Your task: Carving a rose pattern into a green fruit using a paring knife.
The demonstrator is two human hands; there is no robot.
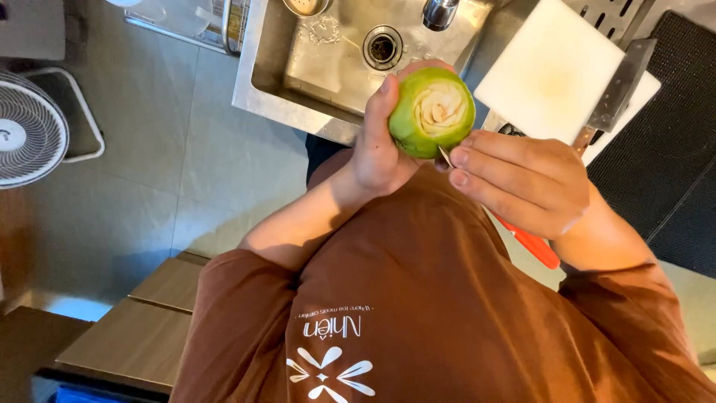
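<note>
My left hand (380,145) grips a round green fruit (431,112) from its left side, thumb up along its edge. A pale flower-like pattern is cut into the fruit's face. My right hand (522,183) is closed around a small carving knife with an orange-red handle (533,242). The thin blade tip (444,157) touches the lower edge of the fruit. Both hands are held in front of my chest, above the edge of a steel sink (328,67).
A white cutting board (548,71) lies to the right of the sink with a cleaver (619,86) on its edge. A black mat (675,142) is at far right. A white fan (30,130) stands on the floor at left. Wooden steps (142,321) sit lower left.
</note>
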